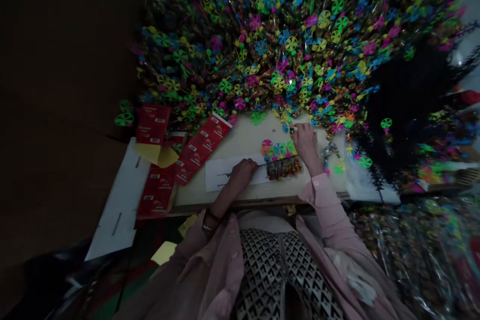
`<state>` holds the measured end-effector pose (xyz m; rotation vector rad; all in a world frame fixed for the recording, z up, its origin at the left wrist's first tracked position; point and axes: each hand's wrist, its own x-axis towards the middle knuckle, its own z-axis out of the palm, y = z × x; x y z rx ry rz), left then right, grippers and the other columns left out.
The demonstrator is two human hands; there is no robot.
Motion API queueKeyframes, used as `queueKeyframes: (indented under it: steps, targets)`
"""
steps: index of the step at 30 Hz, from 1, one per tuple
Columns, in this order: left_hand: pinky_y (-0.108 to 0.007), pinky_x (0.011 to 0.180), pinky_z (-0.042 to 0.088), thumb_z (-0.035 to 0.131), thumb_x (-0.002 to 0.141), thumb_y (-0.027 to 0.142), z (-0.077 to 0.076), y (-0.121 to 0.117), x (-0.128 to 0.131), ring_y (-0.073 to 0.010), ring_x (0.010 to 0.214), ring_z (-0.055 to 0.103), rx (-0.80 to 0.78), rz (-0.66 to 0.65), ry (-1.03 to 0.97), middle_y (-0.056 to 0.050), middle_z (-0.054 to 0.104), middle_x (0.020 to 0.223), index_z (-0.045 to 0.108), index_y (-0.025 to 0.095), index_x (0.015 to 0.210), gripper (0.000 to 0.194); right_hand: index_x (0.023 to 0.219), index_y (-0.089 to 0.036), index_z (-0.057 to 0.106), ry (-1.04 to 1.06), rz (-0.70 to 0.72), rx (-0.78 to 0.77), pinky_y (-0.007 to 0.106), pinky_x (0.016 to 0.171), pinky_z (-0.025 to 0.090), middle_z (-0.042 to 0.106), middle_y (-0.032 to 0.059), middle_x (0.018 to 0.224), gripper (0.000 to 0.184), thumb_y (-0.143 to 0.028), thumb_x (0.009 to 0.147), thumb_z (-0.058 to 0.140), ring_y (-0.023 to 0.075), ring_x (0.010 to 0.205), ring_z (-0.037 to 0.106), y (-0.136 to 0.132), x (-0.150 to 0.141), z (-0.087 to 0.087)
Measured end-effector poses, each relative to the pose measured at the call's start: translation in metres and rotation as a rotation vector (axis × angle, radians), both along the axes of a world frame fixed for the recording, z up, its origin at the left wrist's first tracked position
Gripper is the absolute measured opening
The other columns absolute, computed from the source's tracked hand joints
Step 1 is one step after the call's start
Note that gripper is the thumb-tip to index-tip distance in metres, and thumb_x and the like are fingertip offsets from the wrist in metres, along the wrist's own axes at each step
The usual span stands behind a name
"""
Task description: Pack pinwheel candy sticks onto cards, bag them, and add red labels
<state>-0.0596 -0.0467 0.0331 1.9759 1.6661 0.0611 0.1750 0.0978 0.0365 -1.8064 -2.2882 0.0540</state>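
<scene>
My left hand (pixel 242 172) rests curled on a white paper sheet (pixel 221 175) on the small work board (pixel 243 140), its fingers closed near the sticks of a row of candy-filled pinwheel toys (pixel 283 166). My right hand (pixel 306 144) reaches to the far side of that row, fingers bent down at the edge of the big pile of pinwheel toys (pixel 285 45). What its fingertips hold is too small to make out. A few loose coloured pinwheels (pixel 272 149) lie between the hands.
Red printed packaging cards (pixel 195 152) lie in strips at the board's left, over a yellow sheet (pixel 157 156). A white board (pixel 120 205) slants at the left. A dark spiky heap (pixel 405 105) and more wrapped toys (pixel 420 250) fill the right side.
</scene>
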Motion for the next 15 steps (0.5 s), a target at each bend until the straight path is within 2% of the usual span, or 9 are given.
queueKeyframes:
  steps: [3, 7, 10, 13, 15]
  targets:
    - [-0.026, 0.083, 0.043, 0.038, 0.098, 0.029, -0.001, 0.0, 0.001, -0.0181, 0.099, 0.057, 0.01, -0.019, -0.001, -0.007, 0.065, 0.101, 0.066, 0.017, 0.099, 0.03, 0.126, -0.014, 0.051, 0.16, -0.085, -0.096, 0.037, 0.088, 0.041, 0.055, 0.0152, 0.118, 0.039, -0.031, 0.094, 0.036, 0.0244, 0.104, 0.051, -0.018, 0.003, -0.014]
    - [-0.027, 0.082, 0.043, 0.038, 0.098, 0.03, 0.0, -0.005, 0.0, -0.0186, 0.098, 0.057, 0.01, -0.047, 0.007, -0.007, 0.065, 0.1, 0.066, 0.017, 0.096, 0.031, 0.12, -0.014, 0.055, 0.29, -0.114, -0.195, 0.033, 0.086, 0.043, 0.059, 0.0128, 0.108, 0.045, -0.047, 0.09, 0.045, 0.0221, 0.097, 0.055, -0.013, 0.0, -0.02]
    - [-0.027, 0.08, 0.043, 0.038, 0.098, 0.03, 0.002, -0.01, 0.0, -0.0188, 0.098, 0.058, -0.004, -0.05, 0.018, -0.006, 0.065, 0.1, 0.067, 0.018, 0.096, 0.031, 0.119, -0.015, 0.054, 0.237, -0.212, -0.221, 0.033, 0.082, 0.043, 0.062, 0.0119, 0.101, 0.047, -0.048, 0.086, 0.051, 0.0236, 0.094, 0.057, -0.002, -0.013, -0.012]
    - [-0.027, 0.081, 0.043, 0.039, 0.098, 0.03, 0.002, -0.012, 0.001, -0.0186, 0.098, 0.058, -0.005, -0.019, 0.019, -0.007, 0.065, 0.1, 0.067, 0.017, 0.097, 0.03, 0.11, -0.013, 0.059, 0.143, -0.243, -0.319, 0.032, 0.079, 0.044, 0.065, 0.0136, 0.096, 0.035, -0.034, 0.082, 0.056, 0.0252, 0.091, 0.059, 0.008, -0.023, 0.001]
    - [-0.027, 0.082, 0.043, 0.04, 0.097, 0.03, -0.001, -0.01, 0.0, -0.0184, 0.097, 0.058, -0.005, -0.005, 0.005, -0.007, 0.065, 0.099, 0.067, 0.016, 0.095, 0.03, 0.105, -0.013, 0.061, 0.141, -0.236, -0.278, 0.032, 0.079, 0.044, 0.065, 0.0142, 0.096, 0.028, -0.025, 0.082, 0.053, 0.0246, 0.09, 0.059, 0.007, -0.022, 0.011]
